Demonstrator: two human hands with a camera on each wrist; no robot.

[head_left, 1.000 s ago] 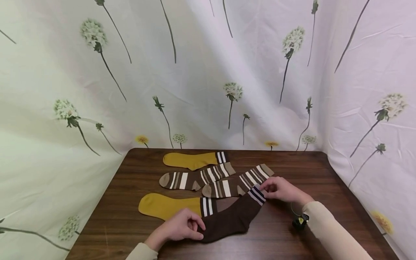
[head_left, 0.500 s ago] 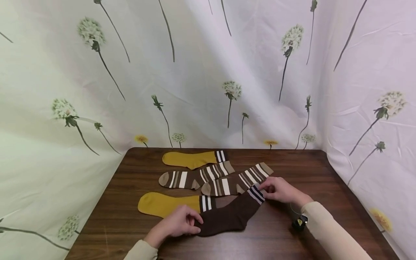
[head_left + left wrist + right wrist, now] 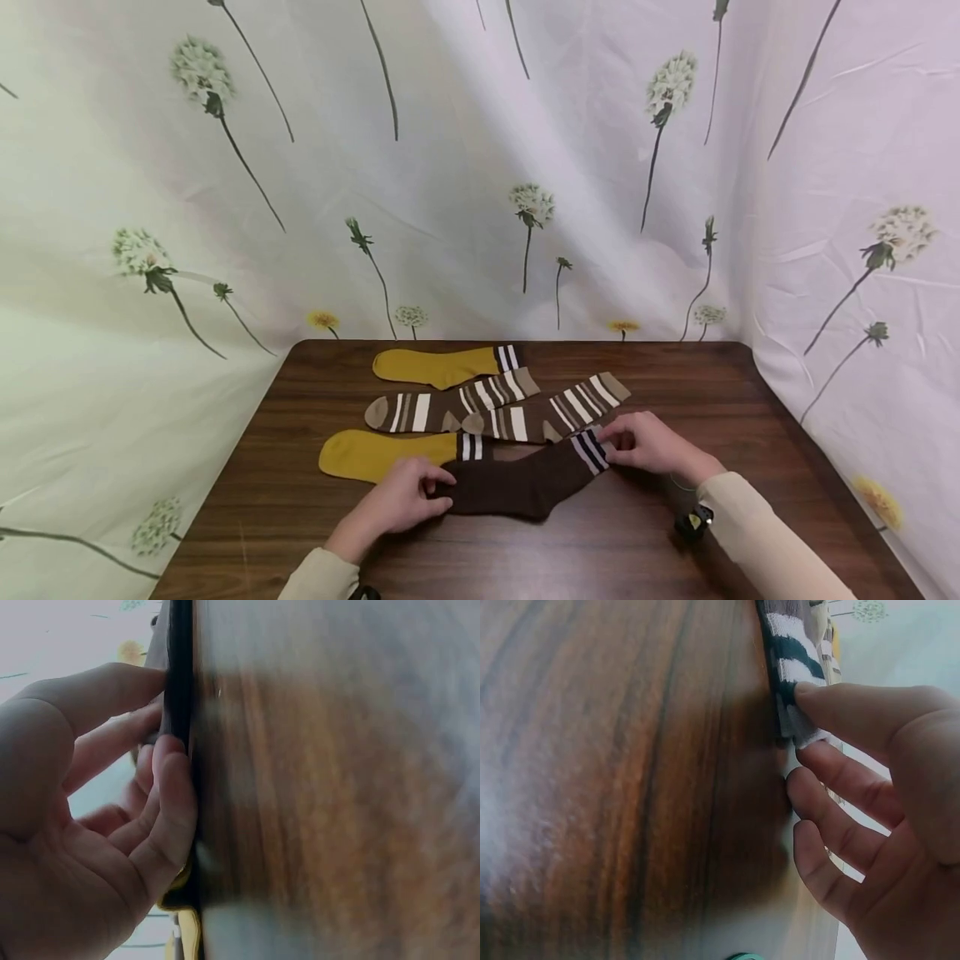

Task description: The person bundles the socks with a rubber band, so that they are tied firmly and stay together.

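A dark brown sock (image 3: 498,487) with a grey-and-black striped cuff lies across the near part of the table. My left hand (image 3: 401,493) pinches its toe end; in the left wrist view the thumb and fingers (image 3: 174,776) are at the dark cloth's edge. At the other end, my right hand (image 3: 652,446) pinches the cuff (image 3: 795,656) between thumb and forefinger. Just beyond lies a mustard sock (image 3: 386,454), partly hidden by the left hand and the brown sock. The brown sock's cuff touches or nearly touches a brown-and-white striped sock (image 3: 517,423).
Another striped sock (image 3: 420,413) and a second mustard sock (image 3: 435,365) lie farther back on the wooden table (image 3: 255,467). A white flowered cloth (image 3: 450,208) hangs behind and on both sides. Each wrist wears a small black device (image 3: 693,523).
My left hand has moved the brown sock's toe end away from me, so the sock lies straighter. The near mustard sock and nearer striped sock have shifted back slightly. My right hand stays at the cuff.
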